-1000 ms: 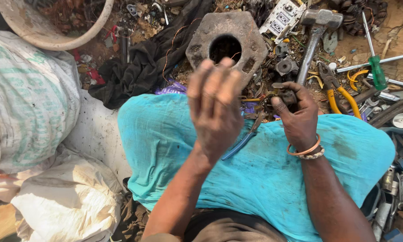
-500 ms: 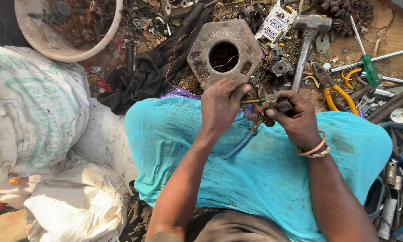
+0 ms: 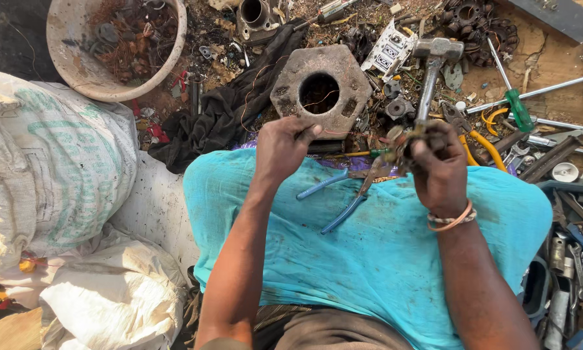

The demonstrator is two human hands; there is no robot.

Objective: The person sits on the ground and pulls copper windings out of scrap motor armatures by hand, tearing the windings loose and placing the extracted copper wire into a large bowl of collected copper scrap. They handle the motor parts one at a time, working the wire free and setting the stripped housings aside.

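Left hand (image 3: 284, 146) pinching thin copper wire (image 3: 333, 133), pulled taut from small scrap part (image 3: 405, 146) clenched in right hand (image 3: 442, 165). Blue-handled pliers (image 3: 343, 194) lying on turquoise cloth (image 3: 376, 259) at 6 o'clock of hands. Hexagonal metal block (image 3: 321, 91) at 12 o'clock, hammer (image 3: 434, 65) at 1 o'clock.

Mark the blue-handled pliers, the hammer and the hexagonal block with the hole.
blue-handled pliers (image 3: 333, 183), head view, on the upper blue handle lying on the turquoise cloth.
hammer (image 3: 437, 49), head view, on the metal head.
hexagonal block (image 3: 290, 97), head view, on its flat top face left of the hole.
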